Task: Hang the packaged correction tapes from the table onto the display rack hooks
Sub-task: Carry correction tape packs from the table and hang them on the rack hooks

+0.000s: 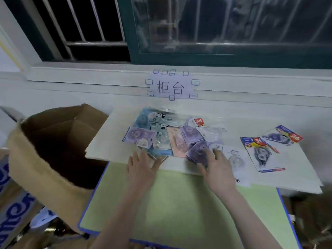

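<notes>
Both hands rest on the near edge of a pile of packaged correction tapes (172, 135) lying on a white board on the surface (170, 209). The left hand (142, 166) lies flat, fingers spread; the right hand (217, 168) presses fingers on purple packs. Two blue packs (269, 148) lie apart, right.

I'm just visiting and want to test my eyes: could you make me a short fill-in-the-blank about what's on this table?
1. Both hands rest on a pile of ___.
2. The open box stands to the person's ___.
3. The red tag at the pile's far edge reads ___.
4. The table top is ___.

Missing words: packets; left; 36; green
</notes>
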A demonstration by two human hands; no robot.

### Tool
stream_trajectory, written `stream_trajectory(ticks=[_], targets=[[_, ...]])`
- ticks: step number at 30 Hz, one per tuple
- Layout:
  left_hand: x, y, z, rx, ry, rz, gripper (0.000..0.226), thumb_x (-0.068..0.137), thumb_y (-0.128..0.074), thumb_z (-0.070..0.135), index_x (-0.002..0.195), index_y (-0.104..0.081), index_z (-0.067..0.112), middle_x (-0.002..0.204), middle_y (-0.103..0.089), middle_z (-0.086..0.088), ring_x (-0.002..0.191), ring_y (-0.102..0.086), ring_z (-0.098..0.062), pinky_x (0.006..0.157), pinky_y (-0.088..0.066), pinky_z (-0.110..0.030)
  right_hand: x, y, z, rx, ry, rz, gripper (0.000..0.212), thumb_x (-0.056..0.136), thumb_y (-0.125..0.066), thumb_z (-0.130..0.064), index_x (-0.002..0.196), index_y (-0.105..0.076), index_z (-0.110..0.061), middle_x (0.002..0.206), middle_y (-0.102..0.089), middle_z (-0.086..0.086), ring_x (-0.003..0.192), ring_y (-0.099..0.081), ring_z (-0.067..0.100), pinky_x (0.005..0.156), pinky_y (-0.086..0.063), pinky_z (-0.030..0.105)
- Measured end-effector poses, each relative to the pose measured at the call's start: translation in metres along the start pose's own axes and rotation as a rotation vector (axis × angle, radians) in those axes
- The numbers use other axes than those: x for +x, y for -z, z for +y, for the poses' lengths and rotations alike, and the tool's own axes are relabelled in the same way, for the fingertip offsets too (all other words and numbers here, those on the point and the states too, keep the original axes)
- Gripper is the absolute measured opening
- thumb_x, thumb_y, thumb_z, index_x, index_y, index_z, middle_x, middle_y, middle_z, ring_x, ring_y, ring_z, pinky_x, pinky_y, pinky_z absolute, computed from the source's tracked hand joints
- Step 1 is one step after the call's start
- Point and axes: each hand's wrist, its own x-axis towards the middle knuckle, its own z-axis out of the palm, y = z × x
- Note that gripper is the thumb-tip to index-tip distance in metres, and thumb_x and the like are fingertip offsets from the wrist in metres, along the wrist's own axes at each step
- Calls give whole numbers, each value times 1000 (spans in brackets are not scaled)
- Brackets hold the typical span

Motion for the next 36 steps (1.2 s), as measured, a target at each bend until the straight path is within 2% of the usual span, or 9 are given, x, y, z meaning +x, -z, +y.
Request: stream_trajectory(ticks=[5, 9, 12, 14, 17, 22, 28, 31, 36], targets=[[83, -10, -25, -192, 12, -97, 76, 96, -42, 52, 153, -16, 9, 153, -27, -20, 139, -29, -36, 112, -26, -45, 43, -46, -28, 6, -65, -57, 52, 64, -85, -21, 107, -65, -1, 95, -65, 22, 87, -65, 42, 71, -54, 47], [132, -22, -37, -328, 44, -91, 83, 93, -42, 59, 154, -16, 8, 154, -31, -17, 139, -33, -34, 112, -31, -47, 68, -58, -56, 48, -111, -128, 47, 88, -54, -28, 131, -53, -9, 124, -57, 19, 115, -53, 39, 94, -44, 45], [150, -29, -39, -451, 90, -92, 102, 77, -41, 76, 153, -16, 13, 150, -37, -17, 137, -36, -37, 110, -34, -53, 77, -74, -66, 46, -124, -174, 52, 88, -36, -41, 121, -60, -8, 115, -63, 18, 103, -61, 39, 78, -53, 46], [161, -36, -40, -492, 127, -47, 109, 68, -44, 80, 152, -21, 15, 147, -42, -17, 134, -40, -39, 108, -37, -55, 82, -83, -68, 26, -123, -227, 59, 89, -30, -46, 129, -54, -10, 126, -58, 19, 116, -55, 39, 86, -50, 48], [178, -36, -34, -744, 230, 80, 85, 66, -70, 62, 134, -48, 16, 127, -60, -11, 116, -57, -33, 97, -48, -53, 87, -90, -68, 7, -147, -310, 55, 96, -37, -44, 141, -41, -13, 141, -46, 17, 132, -40, 38, 102, -39, 47], [204, -44, -30, -1348, 374, 257, 49, 60, -85, 4, 104, -65, 9, 104, -71, -11, 95, -70, -34, 80, -55, -59, 82, -97, -64, 26, -159, -335, 65, 90, -25, -51, 142, -39, -15, 137, -49, 13, 125, -46, 35, 96, -46, 49], [197, -32, -22, -1434, 620, 118, 10, 84, -72, 3, 89, -62, 4, 100, -69, -15, 71, -67, -27, 63, -58, -36, 82, -93, -61, 118, -214, -351, 47, 97, -45, -36, 140, -44, -18, 139, -45, 12, 122, -47, 36, 97, -41, 45], [199, -22, -18, -1351, 699, 134, 20, 87, -70, 10, 75, -55, 10, 81, -64, -8, 62, -60, -20, 49, -50, -25, 86, -89, -60, 183, -221, -318, 41, 97, -50, -29, 136, -51, -16, 135, -50, 12, 119, -49, 35, 98, -40, 41], [197, -12, -20, -1386, 608, 232, 12, 93, -53, -3, 100, -50, 5, 80, -57, -2, 61, -53, -11, 41, -44, -13, 95, -89, -62, 375, -316, -288, 31, 97, -49, -24, 125, -62, -16, 120, -59, 11, 108, -55, 29, 91, -42, 30]])
